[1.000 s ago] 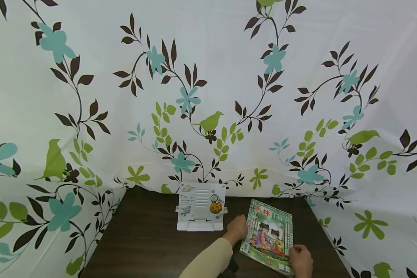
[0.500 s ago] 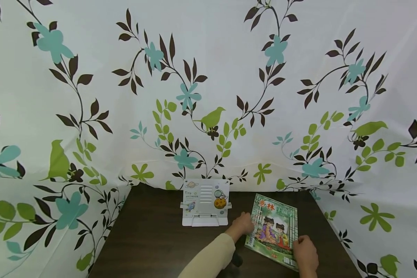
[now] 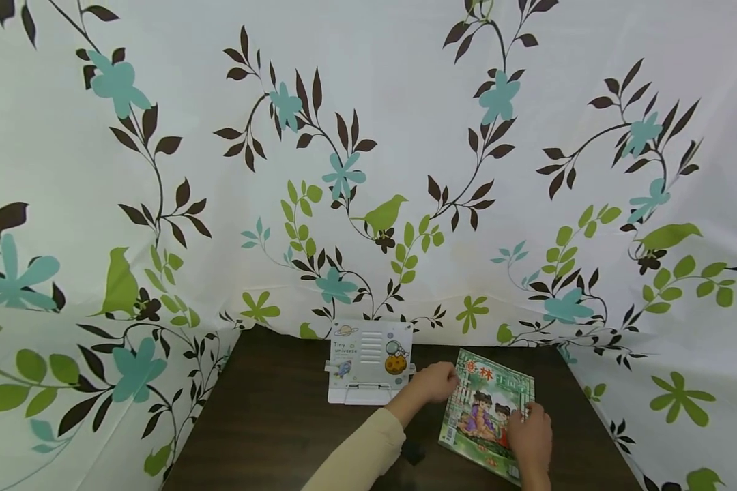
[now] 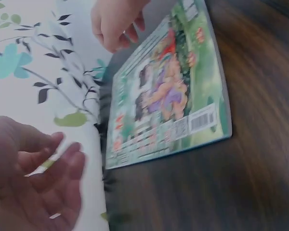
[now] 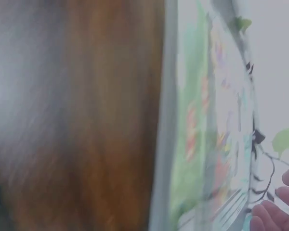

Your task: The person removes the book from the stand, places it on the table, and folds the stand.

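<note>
Fingers (image 4: 75,161) loosely bent, gripping nothing, my left hand (image 3: 437,382) at ten o'clock and right hand (image 3: 531,436) at four surround the magazine (image 3: 475,417), neither opened nor lifted, on the worktop's (image 3: 270,423) three o'clock side.

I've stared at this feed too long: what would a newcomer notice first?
Probably the white backdrop with teal flowers and green birds, filling most of the head view. Next, the green magazine on the dark table, the left hand by its left edge and the right hand at its right. Then the white stand toward the table's far edge, left of the magazine.
</note>
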